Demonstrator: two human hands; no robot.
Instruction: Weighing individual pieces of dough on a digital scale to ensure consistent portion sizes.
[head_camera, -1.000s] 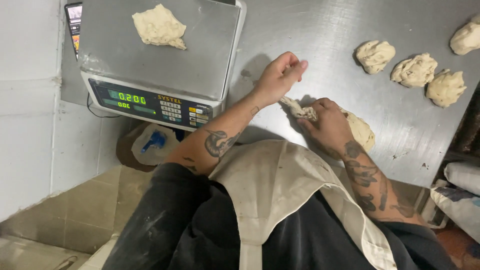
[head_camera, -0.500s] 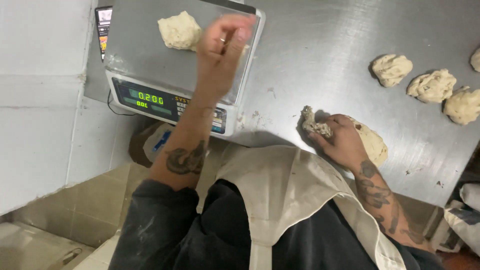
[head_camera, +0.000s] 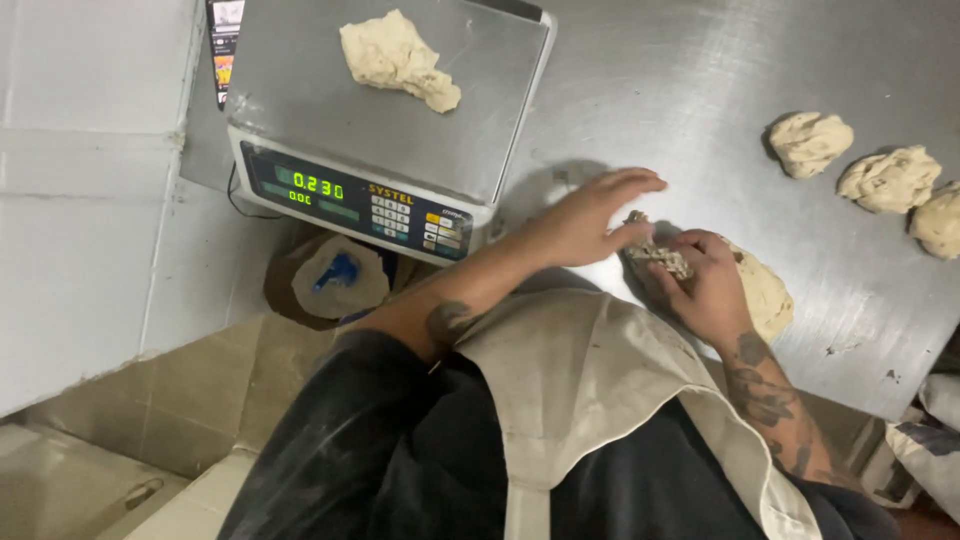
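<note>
1. L hand: flat on steel table, fingers spread, tips touching the dough scrap; holds nothing.
2. R hand: fingers curled, pinching dough scrap at edge of big dough mass, prob. to tear it off.
3. Scale left of hands; weighed dough lump on pan, apart from hands.
4. Three dough portions in a row far right, well apart from the working mass.
</note>
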